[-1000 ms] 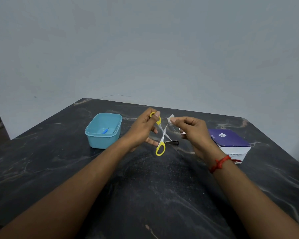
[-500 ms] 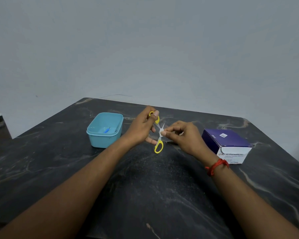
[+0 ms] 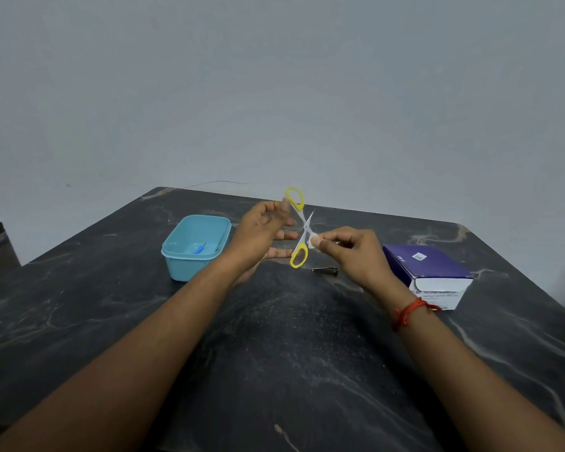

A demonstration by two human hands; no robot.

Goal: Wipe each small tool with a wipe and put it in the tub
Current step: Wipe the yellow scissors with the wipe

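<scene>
A: Scissors [image 3: 302,228] held up off the table [image 3: 291,353], blades spread. Left hand [image 3: 261,233] pinching near the upper yellow loop, other fingers loosely splayed; likely to keep the blades apart and exposed.

B: Right hand [image 3: 349,252]?

A: Closed in a pinch on a small white wipe [image 3: 313,240], pressed against the lower arm of the scissors, just above the lower yellow loop. Probably mid-wipe, working along one arm at a time.

B: Tub [image 3: 194,246]?

A: Just left of the left hand, on the table, open. One small blue item [image 3: 199,247] already inside. Close placement probably meant for a short drop once clean.

B: Anything waiting?

A: Small metal tool [image 3: 324,270], possibly a nail clipper, lying just below the right hand, apart from both hands. Box [image 3: 428,272] right of the right wrist, within reach; presumably the wipe supply, label too blurred to confirm.
</scene>
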